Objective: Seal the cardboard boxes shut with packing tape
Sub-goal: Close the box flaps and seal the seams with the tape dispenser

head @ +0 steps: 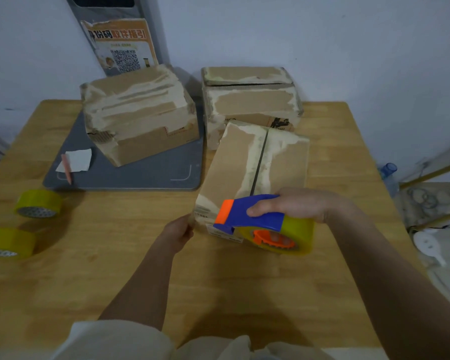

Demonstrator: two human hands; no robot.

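On the table (140,255), the near cardboard box (234,167) has its centre seam untaped. Right hand (299,205) has a full grip on the blue tape dispenser (252,213) at the box's near edge. Left hand (178,233) pinches the box's near-left corner. Two more boxes (140,113) behind, two spare tape rolls (38,203) far left.

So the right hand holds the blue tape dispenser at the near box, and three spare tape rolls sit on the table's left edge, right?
Not quite: the head view shows two spare tape rolls at the table's left edge, not three. The rest holds: the right hand holds the blue tape dispenser at the near box.
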